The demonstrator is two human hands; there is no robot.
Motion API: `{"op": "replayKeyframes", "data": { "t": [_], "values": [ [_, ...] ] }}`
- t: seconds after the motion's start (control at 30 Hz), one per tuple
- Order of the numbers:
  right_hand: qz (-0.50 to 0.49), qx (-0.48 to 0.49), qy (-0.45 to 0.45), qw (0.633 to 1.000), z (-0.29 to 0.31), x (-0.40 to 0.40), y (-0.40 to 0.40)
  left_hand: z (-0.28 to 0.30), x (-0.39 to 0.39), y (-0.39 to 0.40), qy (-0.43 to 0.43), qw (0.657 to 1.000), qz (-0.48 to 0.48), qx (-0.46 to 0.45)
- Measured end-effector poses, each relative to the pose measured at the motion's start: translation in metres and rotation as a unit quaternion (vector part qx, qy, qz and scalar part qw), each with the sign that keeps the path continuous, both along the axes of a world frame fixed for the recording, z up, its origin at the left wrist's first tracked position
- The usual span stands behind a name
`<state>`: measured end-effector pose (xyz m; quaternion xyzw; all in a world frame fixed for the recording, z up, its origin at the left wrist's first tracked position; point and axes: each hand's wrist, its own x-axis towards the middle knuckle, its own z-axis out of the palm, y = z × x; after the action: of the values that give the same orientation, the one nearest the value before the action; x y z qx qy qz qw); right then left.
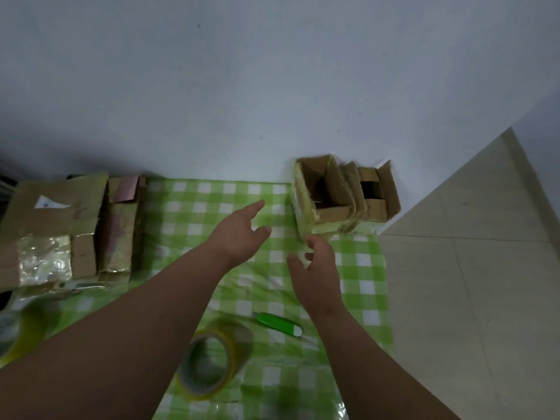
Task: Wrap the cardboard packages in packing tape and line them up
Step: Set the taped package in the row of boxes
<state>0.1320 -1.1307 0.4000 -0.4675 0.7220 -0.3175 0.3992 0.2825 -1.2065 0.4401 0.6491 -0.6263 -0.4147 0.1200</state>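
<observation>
Both hands hover empty, fingers loosely apart: left hand point(239, 234), right hand point(315, 268). The taped box point(321, 195) at the table's far right corner point(374, 237) may fall off if pushed.

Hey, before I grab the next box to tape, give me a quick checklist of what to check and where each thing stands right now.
1. Both hands free: ok. The left hand is open over the green checked cloth, and the right hand hangs loosely curled, holding nothing.
2. Tape within reach: ok. The tape roll lies on the cloth between the forearms.
3. Cutter at hand: ok. The green cutter lies beside the roll; blade state cannot tell.
4. Boxes lined up: ok. The taped box stands against the smaller box by the wall.
5. Next box waiting: ok. Flat cardboard packages lie at the left.
6. Loose tape end ready: cannot tell.
</observation>
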Motion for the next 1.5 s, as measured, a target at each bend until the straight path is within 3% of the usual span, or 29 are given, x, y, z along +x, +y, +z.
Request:
{"op": "replayKeyframes", "data": {
  "t": [0.13,0.23,0.4,0.6,0.8,1.07,1.17,1.27,1.4,1.5],
  "values": [
    [0.07,-0.035,0.094,0.993,0.014,0.04,0.012,0.005,0.056,0.022,-0.203,0.972,-0.082,-0.082],
    [0.109,-0.043,0.14,0.983,0.024,0.083,0.024,0.01,0.111,0.043,-0.282,0.949,-0.104,-0.096],
    [0.199,-0.049,0.209,0.956,0.028,0.175,0.038,0.021,0.221,0.084,-0.32,0.939,-0.065,-0.11],
    [0.312,-0.06,0.264,0.911,0.03,0.268,0.049,0.028,0.33,0.127,-0.354,0.933,-0.003,-0.063],
    [0.35,-0.053,0.307,0.884,0.031,0.305,0.024,0.023,0.373,0.134,-0.351,0.935,0.036,-0.029],
    [0.357,-0.003,0.342,0.87,0.011,0.336,-0.031,-0.004,0.401,0.097,-0.399,0.914,0.07,0.027],
    [0.337,0.012,0.331,0.881,0.004,0.346,-0.044,-0.014,0.396,0.08,-0.358,0.926,0.1,0.058],
    [0.288,0.05,0.289,0.912,0.002,0.353,-0.049,-0.02,0.389,0.068,-0.244,0.95,0.184,0.067],
    [0.173,0.053,0.15,0.972,0.008,0.363,-0.047,-0.023,0.392,0.059,-0.16,0.95,0.267,-0.009],
    [0.127,0.029,0.065,0.989,0.015,0.37,-0.048,-0.015,0.398,0.05,-0.1,0.935,0.331,-0.081]
  ]
}}
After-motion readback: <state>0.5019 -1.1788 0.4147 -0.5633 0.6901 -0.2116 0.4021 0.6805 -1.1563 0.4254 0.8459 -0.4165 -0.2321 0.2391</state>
